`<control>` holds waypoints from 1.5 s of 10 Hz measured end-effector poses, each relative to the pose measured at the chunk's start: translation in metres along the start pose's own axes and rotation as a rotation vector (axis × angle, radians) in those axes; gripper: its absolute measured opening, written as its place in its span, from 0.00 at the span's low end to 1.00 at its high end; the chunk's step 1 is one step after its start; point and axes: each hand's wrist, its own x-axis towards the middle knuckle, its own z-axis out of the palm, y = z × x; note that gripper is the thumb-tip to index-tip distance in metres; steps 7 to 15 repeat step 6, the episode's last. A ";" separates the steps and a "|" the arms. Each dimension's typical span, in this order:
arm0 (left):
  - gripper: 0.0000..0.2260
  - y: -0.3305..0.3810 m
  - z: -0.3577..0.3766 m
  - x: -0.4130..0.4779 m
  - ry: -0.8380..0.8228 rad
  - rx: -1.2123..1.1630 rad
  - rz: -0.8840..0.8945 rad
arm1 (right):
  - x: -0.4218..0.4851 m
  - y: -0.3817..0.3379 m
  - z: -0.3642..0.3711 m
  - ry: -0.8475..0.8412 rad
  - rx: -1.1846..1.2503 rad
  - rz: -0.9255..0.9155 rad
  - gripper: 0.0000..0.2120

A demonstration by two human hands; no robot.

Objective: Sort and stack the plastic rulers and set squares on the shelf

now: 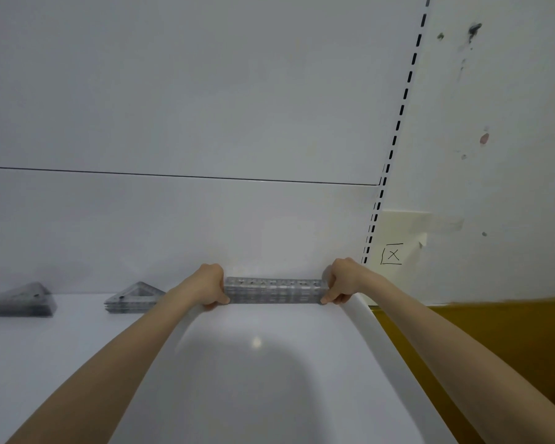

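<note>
Pinched at both ends between curled fingers of left hand point(210, 288) and right hand point(343, 283), ruler stack point(273, 291) far right on shelf point(77, 347), probably for squaring edges; set squares point(135, 298) piled apart, left.

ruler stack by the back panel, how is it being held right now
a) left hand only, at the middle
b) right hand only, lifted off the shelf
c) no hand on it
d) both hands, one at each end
d: the left hand grips one end of the ruler stack and the right hand grips the other, with the stack low on the shelf.
</note>
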 end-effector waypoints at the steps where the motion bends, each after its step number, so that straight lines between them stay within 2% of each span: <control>1: 0.16 0.002 0.001 0.000 0.031 0.029 -0.004 | 0.000 -0.001 0.001 0.004 -0.013 -0.005 0.13; 4: 0.16 -0.004 0.002 -0.005 0.036 -0.051 0.004 | -0.004 0.005 0.003 0.016 -0.059 -0.017 0.11; 6: 0.08 -0.005 -0.002 -0.022 0.081 -0.173 0.016 | -0.031 0.007 -0.004 0.130 -0.115 -0.004 0.10; 15: 0.08 -0.005 -0.002 -0.022 0.081 -0.173 0.016 | -0.031 0.007 -0.004 0.130 -0.115 -0.004 0.10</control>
